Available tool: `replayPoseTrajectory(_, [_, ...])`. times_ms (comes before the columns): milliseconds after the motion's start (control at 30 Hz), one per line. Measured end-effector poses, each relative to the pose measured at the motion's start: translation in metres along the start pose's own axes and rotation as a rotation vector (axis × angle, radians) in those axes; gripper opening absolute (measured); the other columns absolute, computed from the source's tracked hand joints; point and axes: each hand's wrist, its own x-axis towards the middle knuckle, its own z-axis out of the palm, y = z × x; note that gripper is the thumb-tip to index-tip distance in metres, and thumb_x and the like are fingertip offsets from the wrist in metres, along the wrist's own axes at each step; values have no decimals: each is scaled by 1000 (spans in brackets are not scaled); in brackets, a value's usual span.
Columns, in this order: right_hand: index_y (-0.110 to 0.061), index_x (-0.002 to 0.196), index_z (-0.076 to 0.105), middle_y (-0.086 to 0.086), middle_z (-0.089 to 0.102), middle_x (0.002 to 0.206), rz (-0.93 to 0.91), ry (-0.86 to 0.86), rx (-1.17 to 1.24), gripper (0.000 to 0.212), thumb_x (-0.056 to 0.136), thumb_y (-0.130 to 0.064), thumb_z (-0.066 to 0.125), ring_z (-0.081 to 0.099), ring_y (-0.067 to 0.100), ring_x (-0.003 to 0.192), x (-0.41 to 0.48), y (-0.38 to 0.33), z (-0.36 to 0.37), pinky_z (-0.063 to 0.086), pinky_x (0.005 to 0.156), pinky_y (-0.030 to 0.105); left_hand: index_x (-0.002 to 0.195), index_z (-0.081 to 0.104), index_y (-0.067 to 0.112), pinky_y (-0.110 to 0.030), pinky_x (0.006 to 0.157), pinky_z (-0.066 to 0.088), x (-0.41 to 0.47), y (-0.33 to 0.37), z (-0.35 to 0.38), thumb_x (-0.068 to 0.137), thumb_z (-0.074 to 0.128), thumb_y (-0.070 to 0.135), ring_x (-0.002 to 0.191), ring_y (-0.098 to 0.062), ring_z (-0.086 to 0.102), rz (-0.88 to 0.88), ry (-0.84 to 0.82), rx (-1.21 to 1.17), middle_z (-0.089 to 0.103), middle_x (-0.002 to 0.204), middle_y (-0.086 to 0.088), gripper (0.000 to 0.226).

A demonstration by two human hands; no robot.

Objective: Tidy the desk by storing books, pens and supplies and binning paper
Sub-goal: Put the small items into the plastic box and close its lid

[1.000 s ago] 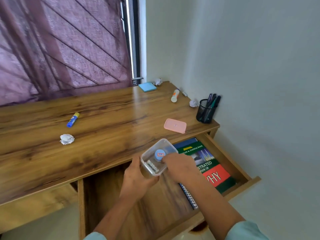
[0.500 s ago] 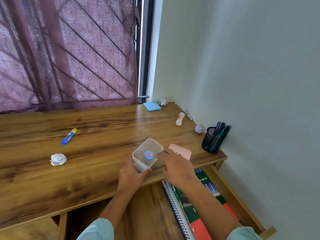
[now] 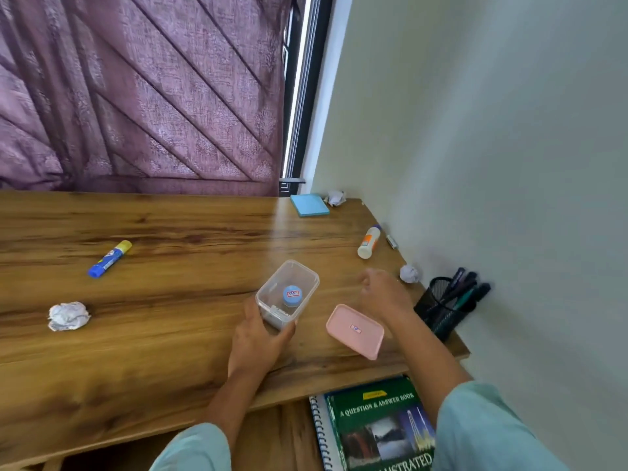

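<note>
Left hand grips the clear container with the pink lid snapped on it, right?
Not quite. The head view shows the left hand gripping the clear container, but the pink lid is off. It lies on the desk to the container's right, and the container's top is open.

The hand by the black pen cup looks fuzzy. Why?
Head view: the right hand is smeared, likely motion blur; the left hand gripping the clear plastic box looks sharper. Head view again: window light leaves a pale glare on the wooden desk.
</note>
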Motion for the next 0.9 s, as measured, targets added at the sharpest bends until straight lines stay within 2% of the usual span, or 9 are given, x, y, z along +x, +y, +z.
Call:
replayPoseTrajectory(133, [-9,121,58,11,60,122,91,9,-45,32,91,-14,48,56,28,113,62,12,2,48,91,37,124,39,24,-43,89,50,26,9,16,67,69,56,108,-25,57,31,-9,79,60,119,-2,72])
replayPoseTrajectory(233, [-8,127,55,11,57,128,206,3,-116,36,92,-16,51,53,28,119,107,19,3,45,94,35,128,39,23,-42,93,47,44,14,26,71,71,54,113,-23,55,50,-5,134,57,124,-1,73])
replayPoseTrajectory(333, [-9,137,47,10,46,140,314,-14,-119,51,90,-28,55,42,26,130,147,26,6,37,104,38,131,38,24,-40,95,47,60,15,35,72,71,56,115,-22,54,68,-8,155,56,127,2,75])
replayPoseTrajectory(467, [-10,141,37,9,41,137,403,-5,-56,76,77,-33,71,41,26,126,189,35,13,38,102,40,137,34,23,-33,93,44,78,14,43,73,71,54,118,-20,53,76,-37,194,55,131,3,80])
replayPoseTrajectory(533, [-11,139,38,9,43,135,359,-18,-144,72,79,-33,72,41,25,126,202,40,16,38,101,37,134,37,25,-32,93,48,86,11,45,70,72,56,115,-16,56,94,-46,177,57,127,5,79])
replayPoseTrajectory(633, [-13,136,43,8,46,134,331,3,-231,56,87,-31,62,43,24,125,215,48,22,39,100,35,130,39,28,-35,94,50,97,7,47,67,70,61,113,-15,57,94,-45,150,58,125,7,78])
replayPoseTrajectory(800, [-11,127,52,10,52,129,323,74,-244,33,96,-19,48,50,24,120,234,54,26,43,95,32,135,35,28,-28,92,46,110,14,52,70,74,53,112,-9,53,112,-23,135,54,126,12,80])
replayPoseTrajectory(900, [-10,126,54,11,54,128,342,78,-161,31,96,-17,48,53,25,118,245,57,26,45,92,32,135,35,28,-30,94,48,118,14,55,70,74,53,113,-9,53,129,-18,129,54,127,12,80])
